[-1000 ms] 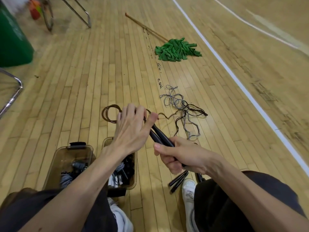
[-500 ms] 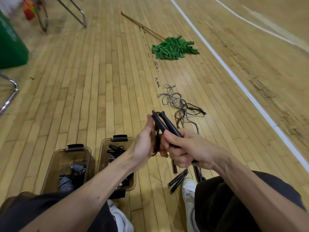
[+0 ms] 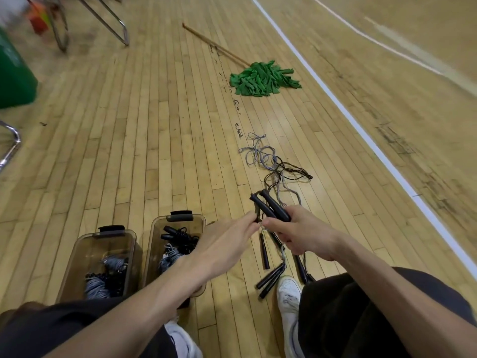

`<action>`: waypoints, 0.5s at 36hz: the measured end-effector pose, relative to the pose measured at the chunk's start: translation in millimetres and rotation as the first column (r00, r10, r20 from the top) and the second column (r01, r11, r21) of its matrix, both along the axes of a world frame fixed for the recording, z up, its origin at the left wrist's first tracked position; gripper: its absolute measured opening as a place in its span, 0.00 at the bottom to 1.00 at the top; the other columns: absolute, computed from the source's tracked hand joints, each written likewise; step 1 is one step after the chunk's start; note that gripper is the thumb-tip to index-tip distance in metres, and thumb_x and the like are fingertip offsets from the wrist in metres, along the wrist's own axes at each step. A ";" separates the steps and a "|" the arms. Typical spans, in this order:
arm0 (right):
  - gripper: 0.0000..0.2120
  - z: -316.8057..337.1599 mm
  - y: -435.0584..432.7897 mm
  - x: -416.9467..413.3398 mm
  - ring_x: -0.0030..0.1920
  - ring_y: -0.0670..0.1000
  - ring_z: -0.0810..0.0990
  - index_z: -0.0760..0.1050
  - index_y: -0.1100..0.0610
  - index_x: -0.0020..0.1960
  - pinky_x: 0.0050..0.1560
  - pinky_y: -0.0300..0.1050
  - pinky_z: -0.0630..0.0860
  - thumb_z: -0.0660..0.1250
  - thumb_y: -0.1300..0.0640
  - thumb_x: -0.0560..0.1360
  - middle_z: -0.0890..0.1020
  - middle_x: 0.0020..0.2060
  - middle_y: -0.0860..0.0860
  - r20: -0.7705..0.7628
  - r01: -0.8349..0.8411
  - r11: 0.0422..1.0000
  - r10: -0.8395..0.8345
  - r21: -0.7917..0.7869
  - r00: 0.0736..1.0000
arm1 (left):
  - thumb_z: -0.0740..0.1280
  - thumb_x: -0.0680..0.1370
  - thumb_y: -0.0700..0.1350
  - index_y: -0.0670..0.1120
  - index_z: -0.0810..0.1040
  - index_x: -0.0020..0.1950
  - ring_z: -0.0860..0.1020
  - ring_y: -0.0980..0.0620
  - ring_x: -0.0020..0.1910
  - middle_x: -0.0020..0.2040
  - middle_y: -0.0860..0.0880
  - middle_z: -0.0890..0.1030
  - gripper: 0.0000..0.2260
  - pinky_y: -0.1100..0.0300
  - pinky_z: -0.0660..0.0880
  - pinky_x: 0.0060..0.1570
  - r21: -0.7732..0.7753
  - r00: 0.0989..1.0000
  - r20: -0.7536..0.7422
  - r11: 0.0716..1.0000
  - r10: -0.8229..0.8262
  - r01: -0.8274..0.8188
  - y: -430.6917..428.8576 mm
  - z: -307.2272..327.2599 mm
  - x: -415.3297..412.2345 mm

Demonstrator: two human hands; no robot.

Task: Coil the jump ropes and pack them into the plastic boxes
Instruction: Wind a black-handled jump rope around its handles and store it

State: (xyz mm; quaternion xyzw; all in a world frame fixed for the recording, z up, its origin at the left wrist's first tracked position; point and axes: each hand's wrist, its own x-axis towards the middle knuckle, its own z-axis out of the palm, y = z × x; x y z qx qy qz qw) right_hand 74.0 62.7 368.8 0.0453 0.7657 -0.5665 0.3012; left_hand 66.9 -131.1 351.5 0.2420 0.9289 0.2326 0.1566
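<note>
From over the person's shoulders, the right hand (image 3: 302, 233) is clenched round the two black handles of a jump rope (image 3: 269, 206), holding them side by side above the floor (image 3: 154, 138), just in front of the right knee. The left hand (image 3: 227, 244) reaches across with nearly straight fingers, its tips meeting the base of the handles where a loop of pale cord shows. I cannot tell whether it pinches that cord or only touches it.

The handles lie parallel. Their long axis runs from the right palm up and away to the left, with the free ends pointing at the tangle of loose ropes (image 3: 271, 164) further out on the floor. Thin dark cords run between those ends and the tangle. Whether they belong to the held rope is not clear.

The likely trouble, as I see it:
- If the cord is caught in that tangle, pulling the bundle toward the boxes would drag the other ropes along.
- If the left fingertips slip, any wraps under the hands could spring open.
- The spare handles (image 3: 271, 279) lying by the white shoe (image 3: 289, 290) could snag a trailing loop.

The two plastic boxes sit side by side at the left knee, both already holding coiled ropes. The nearer box (image 3: 154, 241) is partly hidden by the left forearm, and the outer box (image 3: 77, 257) looks roomier.
</note>
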 end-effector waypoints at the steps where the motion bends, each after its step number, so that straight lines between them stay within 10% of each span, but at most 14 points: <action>1: 0.09 -3.0 1.0 0.4 0.26 0.46 0.63 0.72 0.58 0.49 0.24 0.39 0.63 0.66 0.53 0.82 0.67 0.29 0.49 0.002 -0.008 0.999 0.008 0.039 1.000 | 0.49 0.86 0.55 0.53 0.68 0.57 0.76 0.50 0.39 0.40 0.52 0.77 0.11 0.53 0.76 0.40 -0.097 0.994 -0.092 0.994 -0.064 0.055 -2.6 0.7 -1.1; 10: 0.08 -35.0 -2.3 2.9 0.34 0.48 0.74 0.74 0.51 0.49 0.37 0.42 0.71 0.65 0.47 0.81 0.78 0.37 0.50 -0.022 -0.229 0.831 0.279 0.507 0.960 | 0.54 0.85 0.53 0.48 0.70 0.61 0.75 0.51 0.48 0.53 0.51 0.75 0.12 0.54 0.77 0.48 -0.323 0.883 -0.203 0.881 -0.422 0.347 -8.6 3.3 -4.4; 18: 0.13 -37.7 -13.1 8.1 0.35 0.54 0.71 0.71 0.53 0.45 0.39 0.50 0.72 0.64 0.45 0.82 0.72 0.36 0.53 0.172 -0.499 0.775 0.471 0.389 0.865 | 0.60 0.83 0.54 0.47 0.78 0.56 0.71 0.55 0.45 0.49 0.54 0.71 0.12 0.57 0.74 0.47 -0.153 0.876 -0.143 0.884 -0.461 0.441 -18.2 9.6 -12.7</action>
